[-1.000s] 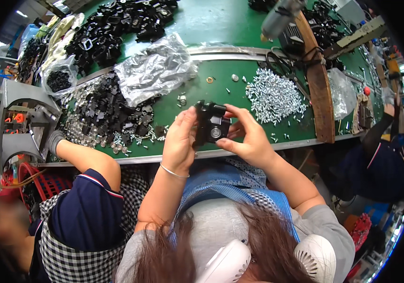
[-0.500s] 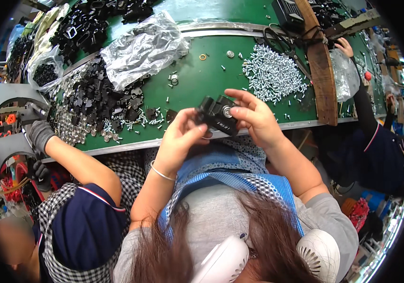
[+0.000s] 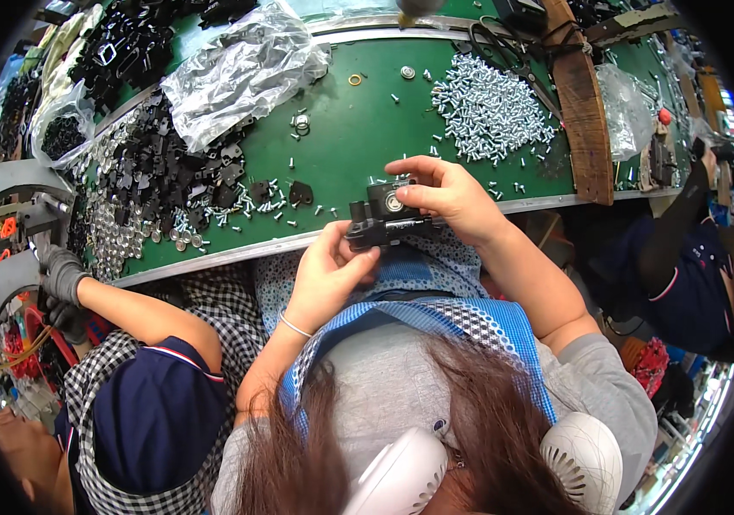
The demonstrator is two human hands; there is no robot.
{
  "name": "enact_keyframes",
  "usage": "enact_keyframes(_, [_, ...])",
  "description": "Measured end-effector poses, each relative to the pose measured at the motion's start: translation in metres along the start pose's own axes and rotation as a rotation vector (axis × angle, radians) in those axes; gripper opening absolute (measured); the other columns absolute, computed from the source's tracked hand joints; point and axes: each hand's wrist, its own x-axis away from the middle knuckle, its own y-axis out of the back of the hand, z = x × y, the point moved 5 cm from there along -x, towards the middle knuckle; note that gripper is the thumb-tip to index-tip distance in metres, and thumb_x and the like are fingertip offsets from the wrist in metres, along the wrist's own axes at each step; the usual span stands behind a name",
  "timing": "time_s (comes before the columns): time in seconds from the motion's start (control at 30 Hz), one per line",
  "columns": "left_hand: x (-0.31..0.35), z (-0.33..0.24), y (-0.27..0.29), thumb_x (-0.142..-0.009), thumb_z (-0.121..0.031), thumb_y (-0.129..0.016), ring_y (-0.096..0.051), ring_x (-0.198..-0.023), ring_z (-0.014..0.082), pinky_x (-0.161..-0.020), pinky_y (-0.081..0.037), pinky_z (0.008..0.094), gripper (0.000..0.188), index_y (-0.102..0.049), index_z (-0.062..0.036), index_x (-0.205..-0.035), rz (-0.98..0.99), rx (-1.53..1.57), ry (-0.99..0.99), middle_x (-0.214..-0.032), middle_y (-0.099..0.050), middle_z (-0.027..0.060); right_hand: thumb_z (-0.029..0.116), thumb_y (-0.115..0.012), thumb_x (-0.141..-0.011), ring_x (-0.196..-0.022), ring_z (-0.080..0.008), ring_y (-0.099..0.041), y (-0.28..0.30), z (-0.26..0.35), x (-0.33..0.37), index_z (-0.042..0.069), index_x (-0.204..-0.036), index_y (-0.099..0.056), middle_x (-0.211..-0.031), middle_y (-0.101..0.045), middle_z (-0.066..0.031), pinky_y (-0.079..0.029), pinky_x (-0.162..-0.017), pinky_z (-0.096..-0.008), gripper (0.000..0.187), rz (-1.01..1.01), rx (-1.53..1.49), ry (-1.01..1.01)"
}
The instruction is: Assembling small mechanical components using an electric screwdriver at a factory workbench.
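Compared with half a second earlier, the view has tilted so the green counter (image 3: 358, 129) fills more of the top, and both hands with the small black part (image 3: 388, 219) sit nearer the centre, drawn back to the counter's near edge above the person's lap. The left hand (image 3: 326, 273) is at about 7 o'clock from the part, its grip clenched on the part's lower left end with thumb and fingers. The right hand (image 3: 448, 199) is at 3 o'clock from it, fingers curled over the top and right side, grasping the same part; a round silver spot shows on its upper face. The counter's near metal edge runs from 8 o'clock up toward 3 o'clock, just beyond the hands, and bare green surface lies open straight ahead of them at 12 o'clock. A wooden strip (image 3: 579, 103) closes off the right side at 2 o'clock. At 11 o'clock a crumpled clear plastic bag (image 3: 242, 73) lies on the counter, what is in it not discernible; at 10 o'clock another clear bag (image 3: 62, 129) holds dark pieces. A loose pile of black parts (image 3: 157, 172) spreads at 10 o'clock, and a heap of silver screws (image 3: 487, 112) lies at 1 o'clock. At 8 o'clock a co-worker's gloved hand (image 3: 62, 275) rests by a grey machine (image 3: 6, 215).
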Motion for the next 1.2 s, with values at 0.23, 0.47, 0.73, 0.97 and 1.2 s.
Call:
enact_keyframes(0.23, [-0.0018, 0.0014, 0.0000, -0.086, -0.013, -0.069, -0.059, -0.067, 0.0083, -0.060, -0.050, 0.0213, 0.041, -0.050, 0.0028, -0.119, -0.019, -0.019, 0.037, -0.080, -0.060, 0.0024, 0.021, -0.068, -0.083, -0.068, -0.0016, -0.047, 0.0014, -0.0038, 0.0017, 0.006, -0.118, -0.062, -0.088, -0.060, 0.0033, -0.038, -0.059, -0.0173, 0.039, -0.028, 0.019, -0.104])
enact_keyframes(0.47, [-0.0039, 0.0041, 0.0015, -0.086, -0.015, -0.069, -0.058, -0.066, 0.0074, -0.058, -0.048, 0.0208, 0.041, -0.051, 0.0029, -0.118, -0.021, -0.069, 0.032, -0.077, -0.059, 0.0012, 0.022, -0.068, -0.083, -0.067, -0.0013, -0.046, 0.0027, -0.0052, 0.0008, 0.006, -0.119, -0.061, -0.087, -0.060, 0.0033, -0.037, -0.057, -0.0165, 0.040, -0.034, 0.030, -0.098])
enact_keyframes(0.73, [-0.0040, 0.0034, 0.0015, -0.085, -0.016, -0.069, -0.057, -0.065, 0.0070, -0.058, -0.048, 0.0208, 0.040, -0.052, 0.0028, -0.116, -0.019, -0.066, 0.030, -0.076, -0.059, 0.0012, 0.023, -0.068, -0.083, -0.067, -0.0014, -0.046, 0.0021, -0.0054, 0.0003, 0.005, -0.120, -0.061, -0.087, -0.060, 0.0030, -0.036, -0.056, -0.0167, 0.042, -0.038, 0.028, -0.089])
enact_keyframes(0.97, [-0.0046, 0.0049, 0.0026, -0.084, -0.016, -0.070, -0.057, -0.064, 0.0068, -0.058, -0.048, 0.0211, 0.039, -0.053, 0.0029, -0.114, -0.027, -0.083, 0.024, -0.075, -0.059, 0.0013, 0.021, -0.069, -0.082, -0.064, -0.0007, -0.045, 0.0006, -0.0049, 0.0008, 0.005, -0.123, -0.056, -0.081, -0.057, 0.0056, -0.034, -0.054, -0.0166, 0.046, -0.019, 0.007, -0.063])
enact_keyframes(1.2, [-0.0048, 0.0058, 0.0046, -0.087, -0.011, -0.068, -0.057, -0.075, 0.0052, -0.065, -0.052, 0.0216, 0.034, -0.052, 0.0010, -0.115, -0.001, -0.152, 0.043, -0.089, -0.060, 0.0005, 0.019, -0.070, -0.082, -0.063, -0.0001, -0.044, -0.0002, -0.0041, 0.0004, 0.004, -0.126, -0.053, -0.077, -0.054, 0.0071, -0.033, -0.053, -0.0160, 0.049, 0.001, -0.015, -0.054])
